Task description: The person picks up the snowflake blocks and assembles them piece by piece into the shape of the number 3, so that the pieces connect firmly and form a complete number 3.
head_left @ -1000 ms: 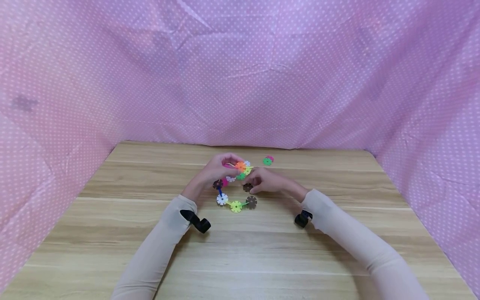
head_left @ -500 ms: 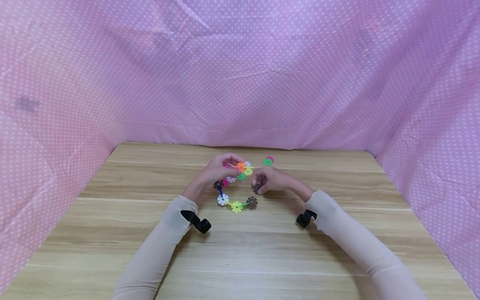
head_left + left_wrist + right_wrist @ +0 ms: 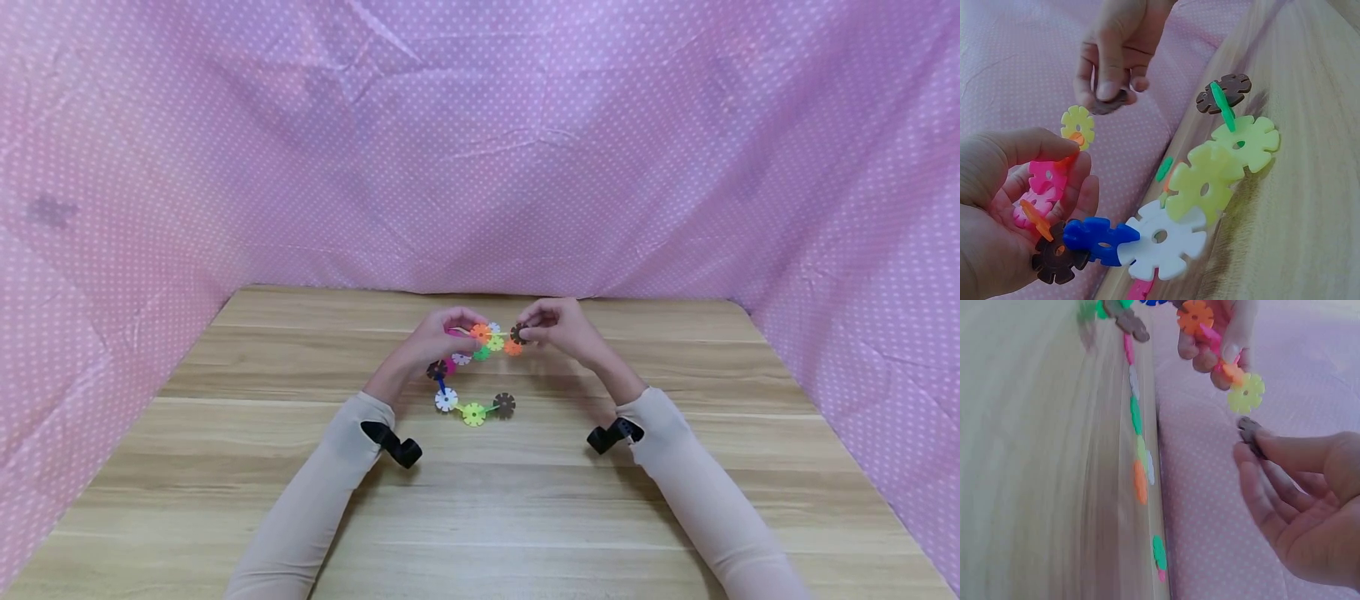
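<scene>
My left hand point(image 3: 431, 342) pinches an orange notched plastic disc point(image 3: 1233, 373) in a chain of interlocked flower-shaped discs. Pink discs point(image 3: 1047, 178) of the chain lie against its palm. From there the chain curves through a brown disc point(image 3: 1059, 255), a blue one point(image 3: 1100, 240), a white one point(image 3: 1161, 237) and yellow ones to a brown end disc point(image 3: 504, 406). A yellow disc point(image 3: 1246, 394) forms the other end, past the fingertips. Between thumb and fingers, my right hand point(image 3: 1310, 500) pinches a loose brown disc point(image 3: 1249, 432) close to that yellow disc; whether they touch, I cannot tell.
Loose discs lie on the wooden table point(image 3: 480, 517) beyond the chain: a green one point(image 3: 1135, 415), an orange one point(image 3: 1140, 481), white, yellow and pink ones. Farther right lies another green disc point(image 3: 1159, 552) over a pink one. Pink dotted cloth point(image 3: 480, 167) hangs around the table.
My right hand has lifted the brown disc off the table, moving it back and up beside the chain's yellow end. The left hand has stayed almost still.
</scene>
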A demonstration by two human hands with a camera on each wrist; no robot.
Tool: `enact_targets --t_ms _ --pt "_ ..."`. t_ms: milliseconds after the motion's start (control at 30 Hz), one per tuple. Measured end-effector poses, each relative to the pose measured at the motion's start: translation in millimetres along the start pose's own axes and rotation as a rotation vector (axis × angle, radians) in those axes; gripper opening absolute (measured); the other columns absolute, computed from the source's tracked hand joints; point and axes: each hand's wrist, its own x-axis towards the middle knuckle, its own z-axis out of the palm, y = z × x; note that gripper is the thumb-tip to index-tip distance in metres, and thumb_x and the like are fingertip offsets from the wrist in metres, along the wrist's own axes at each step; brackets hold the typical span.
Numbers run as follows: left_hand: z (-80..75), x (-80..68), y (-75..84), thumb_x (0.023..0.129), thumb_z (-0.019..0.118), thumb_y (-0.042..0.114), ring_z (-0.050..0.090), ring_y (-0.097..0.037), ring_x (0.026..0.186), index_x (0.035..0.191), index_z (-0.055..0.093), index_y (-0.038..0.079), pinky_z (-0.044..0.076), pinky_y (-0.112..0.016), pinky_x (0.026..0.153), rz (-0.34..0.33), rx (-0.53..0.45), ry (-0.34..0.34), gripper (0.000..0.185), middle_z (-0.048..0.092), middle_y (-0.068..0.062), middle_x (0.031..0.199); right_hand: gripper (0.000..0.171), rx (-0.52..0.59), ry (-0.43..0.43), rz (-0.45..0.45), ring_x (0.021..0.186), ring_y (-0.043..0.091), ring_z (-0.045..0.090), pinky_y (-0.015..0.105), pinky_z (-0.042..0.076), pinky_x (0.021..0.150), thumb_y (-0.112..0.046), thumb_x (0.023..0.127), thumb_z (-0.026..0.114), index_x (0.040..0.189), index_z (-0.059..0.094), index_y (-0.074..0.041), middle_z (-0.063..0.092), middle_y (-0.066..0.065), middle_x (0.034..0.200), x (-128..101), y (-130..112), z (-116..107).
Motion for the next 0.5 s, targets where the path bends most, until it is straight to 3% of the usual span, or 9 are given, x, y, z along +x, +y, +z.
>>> enact_targets --t_ms 100,200,367,500 --pt "-0.3 -0.5 0.4 0.091 0.069 0.001 0.067 -0.016 0.090 0.126 0.064 0.005 0.056 -0.058 0.095 0.000 0.008 0.002 0.036 0.063 -0.012 0.117 0.021 0.089 0.042 0.009 0.084 0.039 0.074 0.052 0.063 0.076 0.005 0.089 0.073 0.108 0.068 0.009 0.074 0.016 0.092 -1 -1 2" --pt "-0.8 -1.1 0.8 0.091 0.069 0.003 0.067 -0.019 0.094 0.128 0.063 0.004 0.056 -0.058 0.093 0.003 0.008 -0.004 0.037 0.065 -0.012 0.120 0.021 0.162 0.076 0.024 0.081 0.030 0.075 0.055 0.062 0.080 0.005 0.088 0.073 0.108 0.068 0.010 0.075 0.011 0.090 -2 -2 5" --pt "-1.1 -1.2 0.5 0.093 0.069 0.005 0.066 -0.021 0.098 0.131 0.062 0.004 0.056 -0.057 0.092 0.006 0.010 -0.013 0.039 0.066 -0.010 0.121 0.022 0.209 0.121 0.024 0.074 0.010 0.072 0.045 0.065 0.075 0.005 0.088 0.074 0.108 0.067 0.013 0.075 0.008 0.089 -3 -2 9" --pt "-0.4 -0.7 0.1 0.093 0.068 0.004 0.066 -0.017 0.096 0.129 0.062 0.005 0.055 -0.060 0.094 0.001 0.003 -0.010 0.037 0.066 -0.010 0.119 0.023 0.223 0.130 0.041 0.073 0.009 0.072 0.045 0.064 0.076 0.006 0.088 0.073 0.108 0.066 0.013 0.075 0.008 0.089 -4 -3 11"
